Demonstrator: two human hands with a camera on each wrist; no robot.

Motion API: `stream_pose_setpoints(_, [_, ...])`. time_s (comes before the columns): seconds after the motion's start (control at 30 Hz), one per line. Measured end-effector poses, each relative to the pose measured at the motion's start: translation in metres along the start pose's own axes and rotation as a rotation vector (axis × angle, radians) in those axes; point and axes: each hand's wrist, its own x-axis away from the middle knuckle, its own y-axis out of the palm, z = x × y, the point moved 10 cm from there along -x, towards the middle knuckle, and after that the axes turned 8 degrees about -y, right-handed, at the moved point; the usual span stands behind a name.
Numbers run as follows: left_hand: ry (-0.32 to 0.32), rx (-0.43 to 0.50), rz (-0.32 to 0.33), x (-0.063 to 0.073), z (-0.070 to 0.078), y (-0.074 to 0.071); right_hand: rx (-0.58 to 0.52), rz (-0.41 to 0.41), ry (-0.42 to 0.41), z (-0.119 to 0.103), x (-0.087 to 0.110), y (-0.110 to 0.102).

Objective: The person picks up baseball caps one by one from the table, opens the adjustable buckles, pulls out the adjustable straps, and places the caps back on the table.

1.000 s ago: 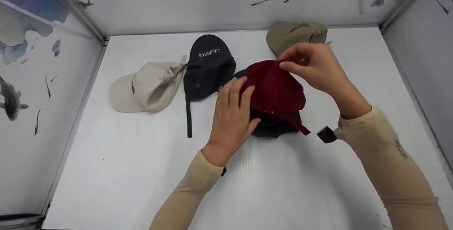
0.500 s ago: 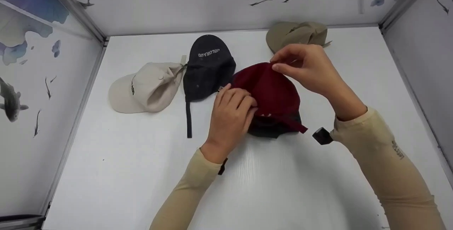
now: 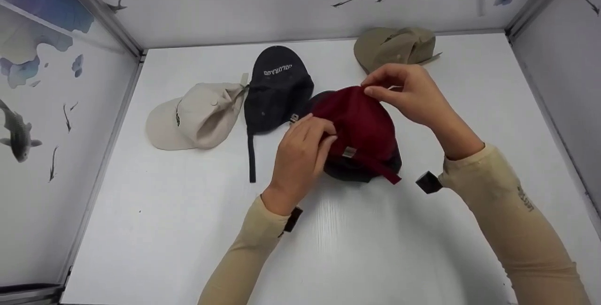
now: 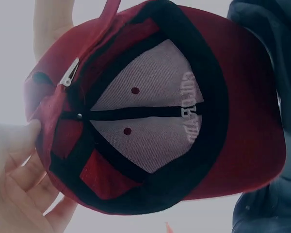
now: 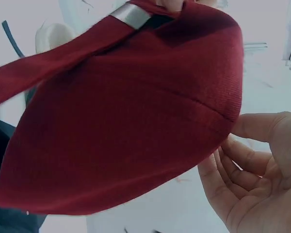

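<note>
A dark red cap [image 3: 361, 122] is held up between both hands, over a dark cap [image 3: 350, 173] on the table. My right hand [image 3: 413, 94] pinches the red cap's crown between thumb and fingertips, plain in the right wrist view. My left hand [image 3: 300, 159] grips the red cap's edge near the back opening, fingers bent. The left wrist view looks into the red cap, with its dark sweatband [image 4: 216, 102] and pale lining [image 4: 150, 97]. Its metal buckle [image 3: 349, 152] and loose back strap [image 3: 385, 171] face the front.
A beige cap [image 3: 197, 117] lies on its side at left. Beside it is a black cap [image 3: 279, 89] with white lettering and a dangling strap. An olive cap [image 3: 394, 49] lies at the back right. White panels enclose the white table [image 3: 164, 230] at the back and sides.
My left fingers, spread out earlier, have bent onto the red cap's edge. The red cap has shifted slightly left and down and turned, bringing its buckle into view. The right hand keeps its pinch.
</note>
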Motion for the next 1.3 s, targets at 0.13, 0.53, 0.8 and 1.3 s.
stream_pose_setpoints(0.13, [-0.048, 0.051, -0.014, -0.001, -0.005, 0.002, -0.005, 0.042, -0.009, -0.001, 0.008, 0.0])
stream_pose_setpoints(0.53, [-0.144, 0.095, -0.032, -0.008, -0.017, 0.003, 0.219, 0.339, -0.364, -0.058, 0.054, -0.008])
stream_pose_setpoints(0.8, [-0.18, 0.102, -0.049, -0.01, -0.023, 0.006, 0.449, 0.275, -0.458, -0.072, 0.076, 0.014])
stream_pose_setpoints(1.3, [-0.332, 0.491, -0.177, -0.007, -0.047, 0.024, 0.665, 0.126, -0.366, -0.058, 0.086, 0.045])
